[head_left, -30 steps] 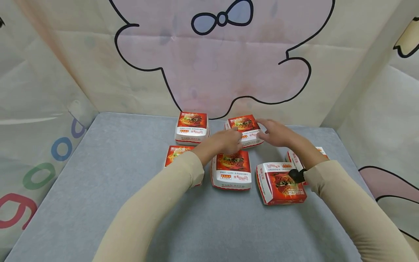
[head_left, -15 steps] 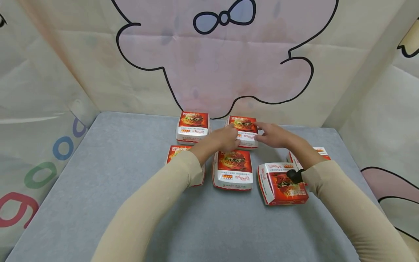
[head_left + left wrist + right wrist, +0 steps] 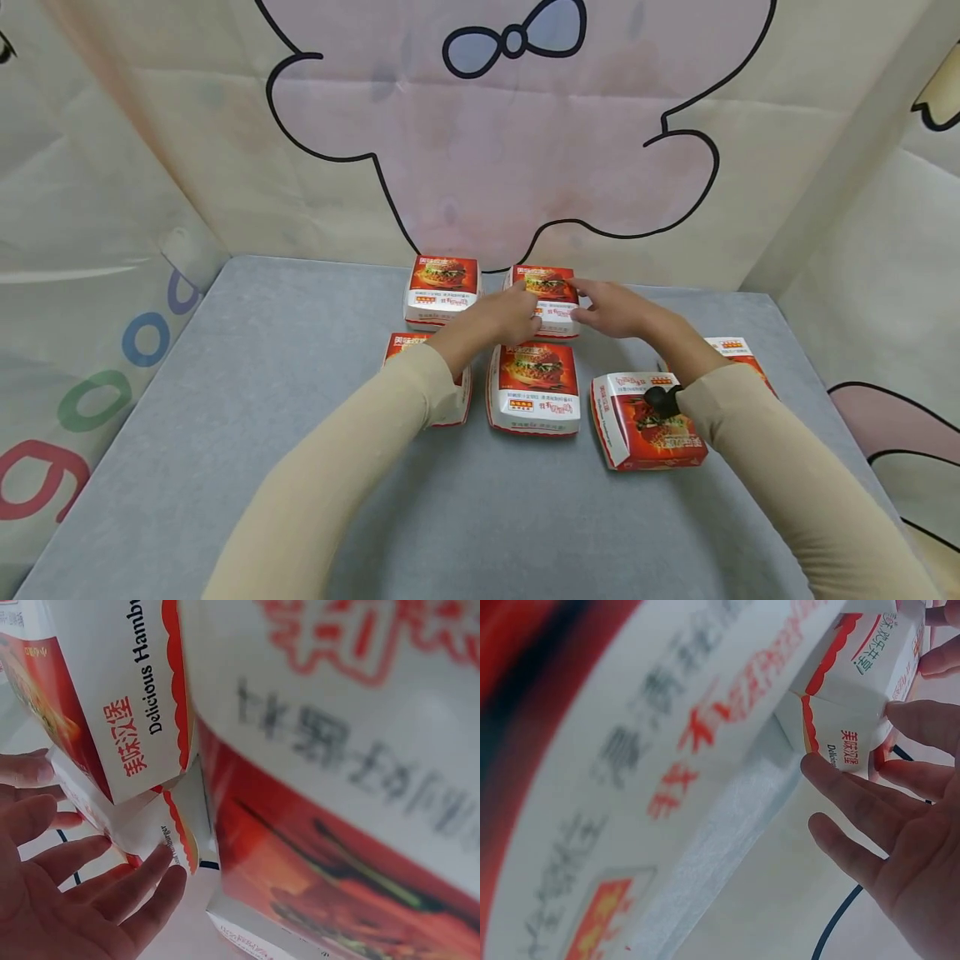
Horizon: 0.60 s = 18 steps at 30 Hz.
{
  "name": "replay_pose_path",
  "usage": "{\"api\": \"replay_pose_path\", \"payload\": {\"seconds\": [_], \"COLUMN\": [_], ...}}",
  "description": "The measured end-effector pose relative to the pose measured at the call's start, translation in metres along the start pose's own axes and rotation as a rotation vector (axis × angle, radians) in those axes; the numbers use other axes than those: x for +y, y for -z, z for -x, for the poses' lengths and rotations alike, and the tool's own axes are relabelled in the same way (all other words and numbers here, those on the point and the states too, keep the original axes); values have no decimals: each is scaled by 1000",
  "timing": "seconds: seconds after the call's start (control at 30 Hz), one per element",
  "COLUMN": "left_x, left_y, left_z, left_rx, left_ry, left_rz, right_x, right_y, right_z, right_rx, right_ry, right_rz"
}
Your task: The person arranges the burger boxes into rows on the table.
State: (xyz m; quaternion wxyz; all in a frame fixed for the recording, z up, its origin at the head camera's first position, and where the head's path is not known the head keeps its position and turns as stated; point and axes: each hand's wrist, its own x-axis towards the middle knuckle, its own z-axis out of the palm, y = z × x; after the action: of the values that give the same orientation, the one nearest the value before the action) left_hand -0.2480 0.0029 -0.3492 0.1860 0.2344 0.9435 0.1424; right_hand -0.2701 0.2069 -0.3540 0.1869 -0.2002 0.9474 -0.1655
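Note:
A red and white hamburger box (image 3: 553, 293) lies at the back of the table, printed with a burger picture. My left hand (image 3: 504, 315) is at its left side, and my right hand (image 3: 615, 307) is at its right side. In the right wrist view, extended fingers of the right hand (image 3: 911, 832) touch the white side of this box (image 3: 855, 690), and the other hand's fingertips show beyond it. The left wrist view shows the left hand (image 3: 90, 892) with fingers spread beside a box side. To its left along the back sits a similar box (image 3: 442, 287).
In front stand a middle box (image 3: 532, 400) and a left box (image 3: 453, 408) partly under the left sleeve (image 3: 375, 450). A turned box (image 3: 630, 433) and another behind it (image 3: 738, 350) lie near the right sleeve. A printed cloth wall (image 3: 480, 167) rises behind the grey table (image 3: 240, 375).
Both hands and the back box between them have moved left, narrowing the gap to the back left box. The box has also turned straighter. The other boxes stay put.

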Motion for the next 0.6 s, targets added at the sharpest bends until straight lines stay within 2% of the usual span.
{"api": "replay_pose_path", "payload": {"seconds": [0.2, 0.6], "left_x": [-3, -9], "left_y": [1, 3], "left_z": [1, 2], "left_rx": [-16, -27], "left_ry": [17, 10], "left_rz": [-2, -3], "right_x": [-2, -6], "right_y": [-4, -5], "right_z": [-4, -5], "right_rx": [7, 17], "right_ry": [1, 18], "right_rz": [9, -2]}}
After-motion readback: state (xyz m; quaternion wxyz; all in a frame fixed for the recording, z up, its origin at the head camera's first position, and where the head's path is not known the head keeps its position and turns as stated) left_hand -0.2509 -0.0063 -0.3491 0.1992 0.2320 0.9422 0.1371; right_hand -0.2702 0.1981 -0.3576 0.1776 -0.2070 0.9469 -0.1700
